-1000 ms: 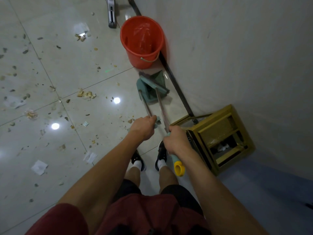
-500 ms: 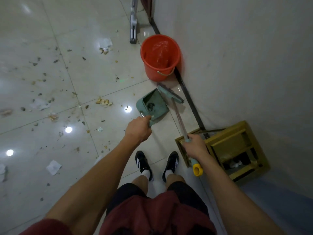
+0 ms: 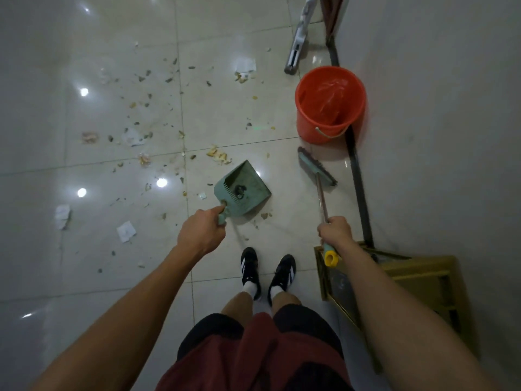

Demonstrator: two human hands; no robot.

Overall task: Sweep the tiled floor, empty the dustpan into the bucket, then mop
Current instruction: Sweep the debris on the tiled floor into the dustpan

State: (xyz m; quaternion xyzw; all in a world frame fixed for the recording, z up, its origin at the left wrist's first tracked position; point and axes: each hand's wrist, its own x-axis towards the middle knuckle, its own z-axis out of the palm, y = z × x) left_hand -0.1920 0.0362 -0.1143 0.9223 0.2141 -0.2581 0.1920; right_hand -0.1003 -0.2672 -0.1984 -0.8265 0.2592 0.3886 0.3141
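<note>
My left hand (image 3: 200, 234) grips the handle of a green dustpan (image 3: 245, 190), whose pan hangs over the tiles with a dark clump inside. My right hand (image 3: 335, 231) grips the metal handle of a green broom (image 3: 317, 170); its yellow end cap sticks out behind my fist. The broom head is near the floor, just below the orange bucket (image 3: 329, 104), which stands by the wall and is lined with clear plastic. A flat mop (image 3: 296, 49) leans at the back. Scraps and paper litter (image 3: 217, 158) lie scattered across the tiled floor (image 3: 84, 249).
The wall runs along the right side with a dark skirting strip (image 3: 359, 187). A yellow-green stool or rack (image 3: 400, 280) lies beside my right arm against the wall. My two black shoes (image 3: 266, 270) stand on the tiles below the dustpan.
The dustpan and broom have come apart: my left hand swung the dustpan left, my right hand drew the broom right. The view shifted so the bucket now sits farther right.
</note>
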